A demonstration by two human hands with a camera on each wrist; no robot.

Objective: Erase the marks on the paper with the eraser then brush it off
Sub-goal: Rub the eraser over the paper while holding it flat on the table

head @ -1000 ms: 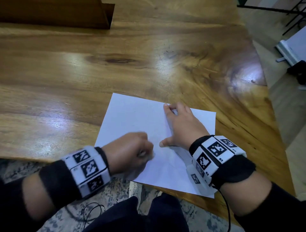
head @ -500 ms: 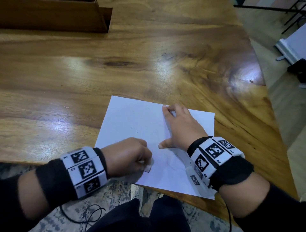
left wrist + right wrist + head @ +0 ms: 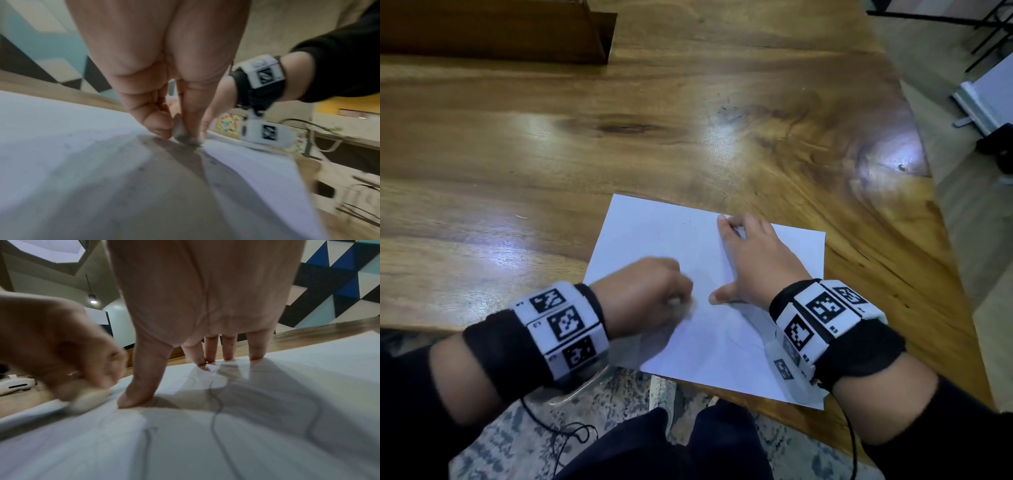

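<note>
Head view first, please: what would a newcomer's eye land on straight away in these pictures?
Most likely the white paper at the wooden table's near edge, with both hands on it. The left hand pinches a pale eraser against the sheet, blurred, while the right hand presses flat beside it, above faint pencil lines.

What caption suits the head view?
Left hand rubs an eraser on paper while right hand holds it flat.

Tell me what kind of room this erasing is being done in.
Probably an office or studio-style indoor room: a large polished wooden table holding the paper, a wall of coloured geometric panels, and a patterned rug underneath.
</note>
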